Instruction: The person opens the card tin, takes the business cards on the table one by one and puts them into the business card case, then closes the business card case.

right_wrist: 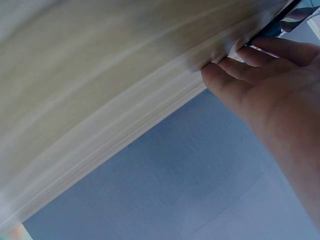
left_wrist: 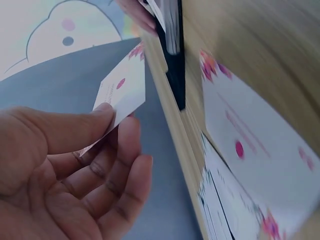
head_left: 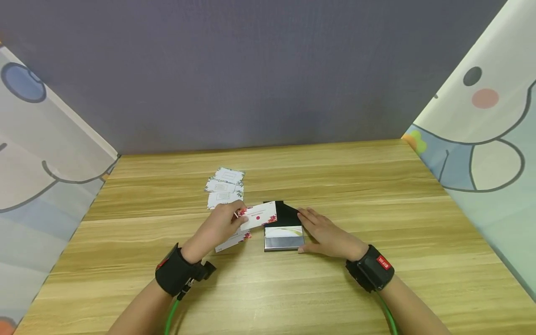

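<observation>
My left hand (head_left: pixel 219 225) pinches a white business card (head_left: pixel 260 215) with red flower corners between thumb and fingers. In the left wrist view that card (left_wrist: pixel 122 92) is raised off the table, a red dot on its face. Just to its right lies an open card case (head_left: pixel 284 242), its black flap (head_left: pixel 286 215) folded back, with white cards (head_left: pixel 280 231) in its silvery pocket. My right hand (head_left: pixel 328 235) rests along the case's right side, fingers extended and fingertips on the table. Beneath my left hand lies another red-flowered card (head_left: pixel 233 241), partly hidden.
Several white cards with leafy green corners (head_left: pixel 224 186) lie overlapping behind my left hand on the wooden table (head_left: pixel 356 177). A grey panel (head_left: pixel 259 83) rises at the table's far edge, with cartoon-printed sheets at both sides. Black bands with green cables circle both wrists.
</observation>
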`<state>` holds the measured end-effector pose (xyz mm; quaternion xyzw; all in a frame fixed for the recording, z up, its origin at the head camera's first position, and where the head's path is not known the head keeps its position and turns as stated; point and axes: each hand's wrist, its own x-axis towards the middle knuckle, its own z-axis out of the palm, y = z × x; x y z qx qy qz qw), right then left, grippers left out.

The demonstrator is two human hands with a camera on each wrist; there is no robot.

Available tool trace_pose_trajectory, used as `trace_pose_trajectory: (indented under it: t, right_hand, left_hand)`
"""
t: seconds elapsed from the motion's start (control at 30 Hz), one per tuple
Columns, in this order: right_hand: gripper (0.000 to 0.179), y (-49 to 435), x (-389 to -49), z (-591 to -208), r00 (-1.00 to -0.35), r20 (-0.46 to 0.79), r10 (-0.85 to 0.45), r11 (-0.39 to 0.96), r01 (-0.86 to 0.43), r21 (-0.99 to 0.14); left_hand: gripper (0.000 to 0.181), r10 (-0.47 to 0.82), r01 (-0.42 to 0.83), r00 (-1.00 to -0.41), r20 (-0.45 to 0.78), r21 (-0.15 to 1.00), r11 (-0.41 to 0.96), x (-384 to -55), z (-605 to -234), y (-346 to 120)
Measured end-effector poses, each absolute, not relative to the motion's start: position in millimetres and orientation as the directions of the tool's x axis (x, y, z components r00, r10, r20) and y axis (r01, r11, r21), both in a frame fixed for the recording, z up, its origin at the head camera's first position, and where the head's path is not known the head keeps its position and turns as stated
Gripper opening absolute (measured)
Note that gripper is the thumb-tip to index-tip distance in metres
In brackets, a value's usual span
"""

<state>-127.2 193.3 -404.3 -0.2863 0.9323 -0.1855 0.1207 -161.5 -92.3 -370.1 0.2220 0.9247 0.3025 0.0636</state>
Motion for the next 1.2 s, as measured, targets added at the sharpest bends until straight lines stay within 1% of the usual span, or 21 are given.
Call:
trace_pose_trajectory:
  t: [0.33,0.53,0.73,0.9,1.03,1.2]
  right_hand:
    - [0.085,193,-128,-406,-0.810,-0.111,-0.576,0.768,-0.490,-0.412]
    - [0.086,193,-127,-406,-0.810,-0.112,-0.575,0.768,-0.487,-0.416]
    - [0.088,192,-128,-405,-0.816,-0.138,-0.561,0.777,-0.462,-0.427]
    - [0.087,192,-128,-405,-0.816,-0.140,-0.561,0.780,-0.464,-0.420]
    - [0.087,193,-128,-405,-0.815,-0.119,-0.566,0.774,-0.476,-0.419]
    - [0.087,192,-128,-405,-0.817,-0.114,-0.565,0.770,-0.472,-0.429]
  left_hand:
    - [0.020,0.502,0.382,-0.864,-0.021,0.622,0.684,-167,-376,-70]
    - [0.012,0.554,0.423,-0.832,-0.019,0.624,0.657,-170,-379,-60]
    - [0.013,0.585,0.471,-0.811,0.007,0.602,0.645,-170,-382,-50]
    - [0.012,0.582,0.494,-0.813,0.019,0.551,0.672,-170,-384,-47]
    - [0.017,0.591,0.512,-0.807,0.012,0.514,0.688,-172,-386,-45]
    - [0.023,0.619,0.520,-0.785,-0.025,0.518,0.680,-174,-389,-44]
